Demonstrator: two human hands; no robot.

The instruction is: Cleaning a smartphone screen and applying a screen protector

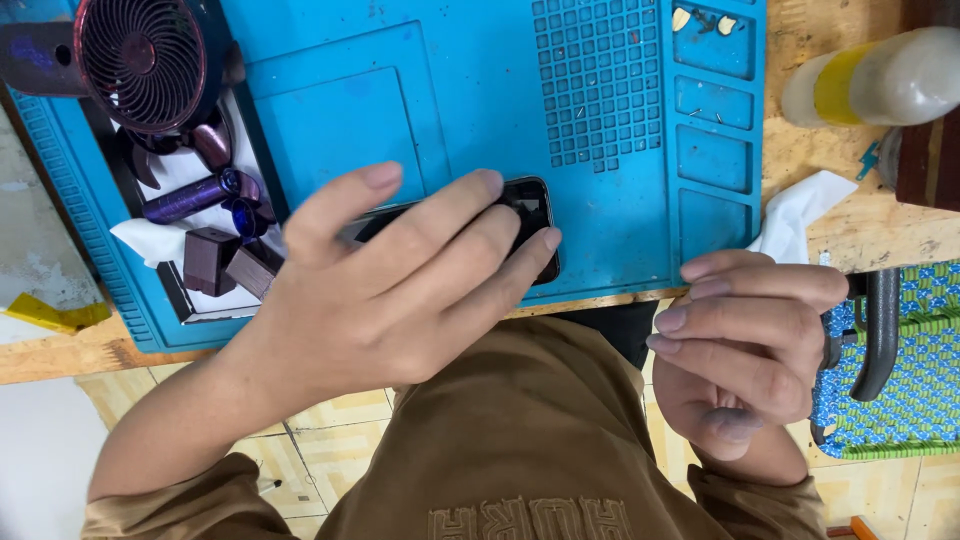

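Left hand [400, 290] spread on phone [525, 205]; right hand [745, 350] curled, seemingly empty.

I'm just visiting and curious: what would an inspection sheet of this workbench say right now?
Surface: blue work mat with moulded compartments, lying on a wooden bench.
Job's things: dark phone flat on the mat near its front edge.
Clutter: small fan, purple cylinder, dark blocks, white tissue, a blurred yellow-and-white bottle, yellow scrap.
Grippers: left hand spread over the phone, fingertips on it; right hand curled loosely off the bench edge, nothing seen in it.
Cables: nothing seen.
Surroundings: tiled floor, blue-and-green woven seat at right, brown garment on the person.
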